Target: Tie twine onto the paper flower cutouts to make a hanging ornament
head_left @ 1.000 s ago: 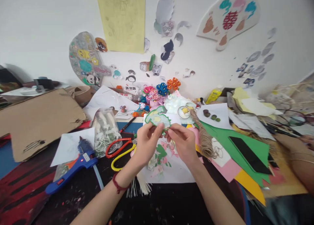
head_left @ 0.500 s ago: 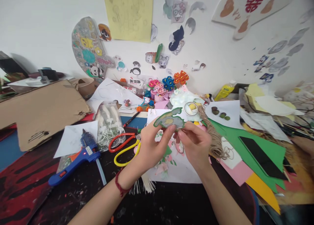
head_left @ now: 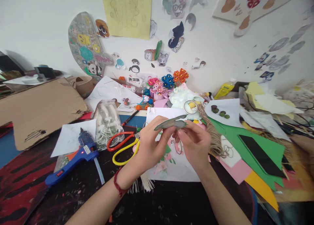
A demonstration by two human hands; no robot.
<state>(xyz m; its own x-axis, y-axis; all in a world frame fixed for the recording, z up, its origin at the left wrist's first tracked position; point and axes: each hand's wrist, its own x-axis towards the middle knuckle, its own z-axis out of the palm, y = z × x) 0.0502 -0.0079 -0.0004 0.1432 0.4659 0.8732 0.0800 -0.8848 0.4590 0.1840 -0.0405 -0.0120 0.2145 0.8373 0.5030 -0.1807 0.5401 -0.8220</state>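
A thin grey-green cutout [head_left: 169, 123] is held up between both hands over a white sheet [head_left: 183, 169], seen nearly edge-on. My left hand [head_left: 153, 143] pinches its left and middle part, thumb below. At its right end my right hand [head_left: 196, 141] has thumb and fingertips closed on it. A small pink loop hangs below the right fingertips. Green and pink pieces lie on the white sheet under the hands. Scissors with red and yellow handles [head_left: 126, 157] rest just left of my left hand.
On the left are a blue glue gun [head_left: 71, 166], a plastic bag of white pieces [head_left: 108, 123] and cardboard [head_left: 46, 110]. Twine [head_left: 214, 141], green sheets [head_left: 270, 153] and a black phone [head_left: 261, 156] lie on the right. Crocheted flowers [head_left: 168, 82] stand near the wall.
The cutout has tilted from showing its broad face to nearly edge-on. Both hands keep their hold. The camera view has shifted slightly.
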